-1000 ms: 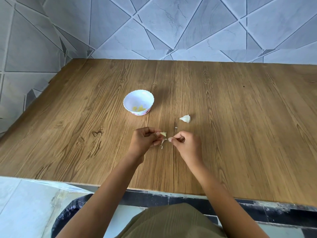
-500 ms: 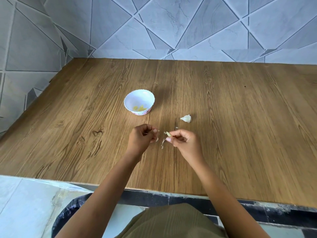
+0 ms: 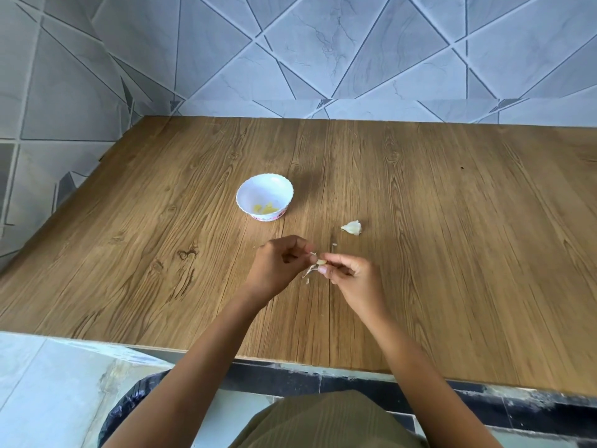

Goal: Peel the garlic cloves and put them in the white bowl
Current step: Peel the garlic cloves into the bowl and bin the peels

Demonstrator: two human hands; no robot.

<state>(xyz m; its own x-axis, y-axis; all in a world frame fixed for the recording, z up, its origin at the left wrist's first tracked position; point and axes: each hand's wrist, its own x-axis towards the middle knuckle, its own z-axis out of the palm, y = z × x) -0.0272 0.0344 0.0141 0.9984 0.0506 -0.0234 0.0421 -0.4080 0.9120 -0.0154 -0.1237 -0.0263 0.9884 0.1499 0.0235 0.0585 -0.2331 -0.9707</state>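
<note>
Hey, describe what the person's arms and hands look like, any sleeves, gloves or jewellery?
No gloves: the left hand and right hand are bare, with no ring showing. The left forearm and right forearm are bare too, with no sleeve, watch or bracelet in view. Below them, at the bottom edge, shows an olive-brown ribbed garment.

Brown wood-grain tabletop [image 3: 452, 253], pushed into a corner. Behind and to the left, wall tiles [image 3: 323, 43] in pale grey marble pattern, crossed by dark diagonal lines. Below the near edge, pale floor tiles [image 3: 38, 383] and a dark band [image 3: 355, 386]. Black bin liner [image 3: 129, 402] at lower left. Soft, even light throughout.
</note>
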